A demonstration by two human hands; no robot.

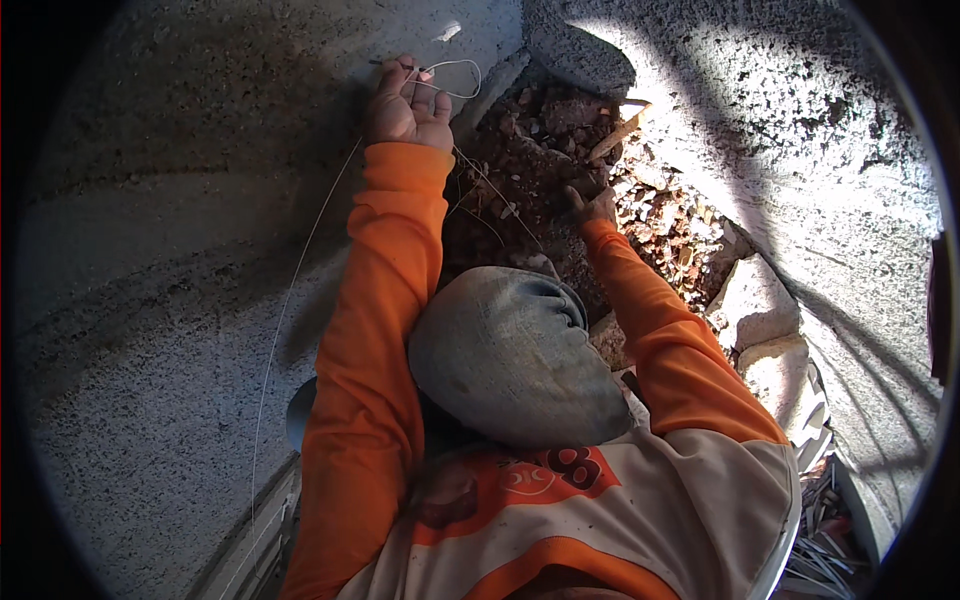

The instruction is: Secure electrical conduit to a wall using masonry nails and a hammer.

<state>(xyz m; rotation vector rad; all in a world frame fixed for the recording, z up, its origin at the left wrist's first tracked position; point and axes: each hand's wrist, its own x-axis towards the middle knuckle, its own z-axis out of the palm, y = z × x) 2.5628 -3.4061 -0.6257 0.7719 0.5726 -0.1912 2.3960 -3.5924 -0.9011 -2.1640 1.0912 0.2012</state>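
Rough grey concrete (150,300) all round, with red-brown rubble (560,170) and pale stones (755,300) filling a gap at far right. Left hand (405,105) far up, clenched on thin wire (450,75), looped just above and trailing down left. Right hand (592,205) down in rubble, grip hidden; cannot tell. Orange sleeves (380,330), grey knee (510,350) between.

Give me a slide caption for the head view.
Left hand grips thin wire; right hand reaches into red rubble.
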